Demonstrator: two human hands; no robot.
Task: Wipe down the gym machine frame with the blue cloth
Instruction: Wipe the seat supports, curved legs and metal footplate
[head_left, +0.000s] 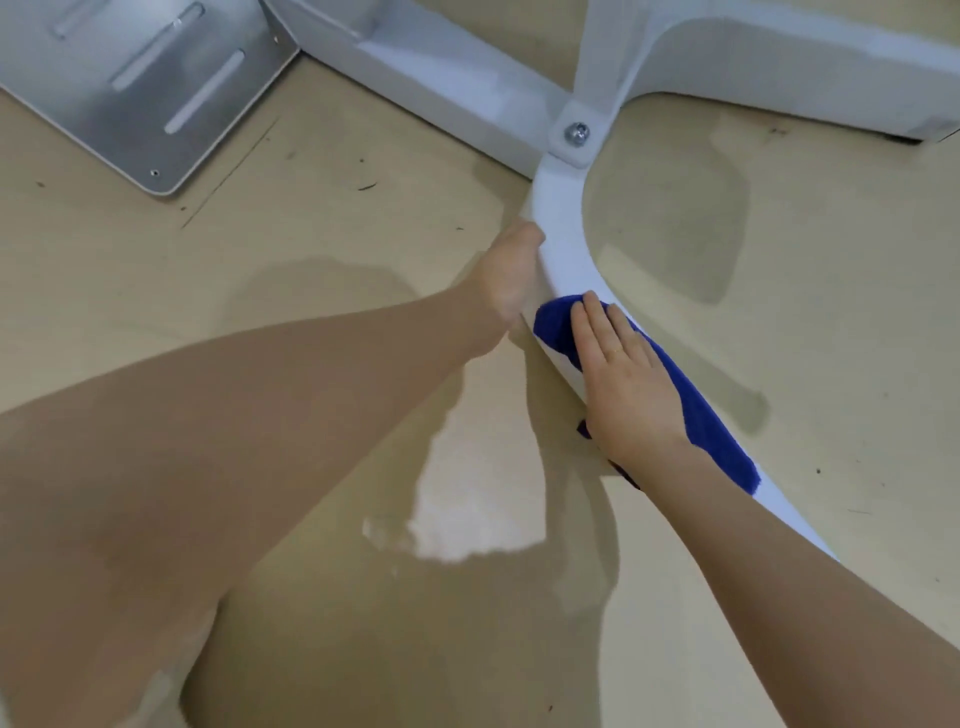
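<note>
A white curved bar of the gym machine frame (563, 228) runs from a bolted joint (576, 134) down toward the lower right. The blue cloth (706, 415) lies draped along this bar. My right hand (618, 379) presses flat on the cloth, fingers straight and pointing up the bar. My left hand (511, 273) holds the left edge of the bar just above the cloth; its fingers are hidden behind the bar.
A grey metal footplate (150, 83) with slots lies on the tan floor at the upper left. White frame beams (431, 67) spread out from the joint to the upper left and upper right. A glossy reflection marks the floor (467, 519) between my arms.
</note>
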